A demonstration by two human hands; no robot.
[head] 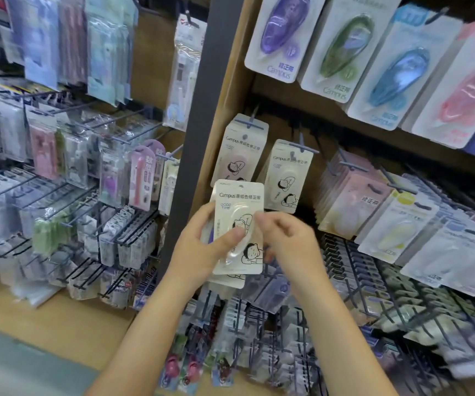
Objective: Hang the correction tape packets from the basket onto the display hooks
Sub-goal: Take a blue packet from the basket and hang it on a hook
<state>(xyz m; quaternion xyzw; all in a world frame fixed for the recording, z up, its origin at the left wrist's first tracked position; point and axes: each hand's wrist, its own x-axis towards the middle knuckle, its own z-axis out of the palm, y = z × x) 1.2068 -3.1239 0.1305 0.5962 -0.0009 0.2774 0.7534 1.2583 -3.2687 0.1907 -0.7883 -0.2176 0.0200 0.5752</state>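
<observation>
My left hand grips a small stack of cream correction tape packets with a cartoon figure, thumb pressed on the front one. My right hand is at the stack's right edge, fingers curled and blurred; whether it pinches a packet I cannot tell. Just above, two matching packets hang on display hooks: one on the left and one on the right. The basket is out of view.
A dark upright post divides two racks. Large Campus tape packs hang on the upper shelf. Pastel packets fill hooks to the right. Rows of bare and loaded wire hooks jut out below my hands.
</observation>
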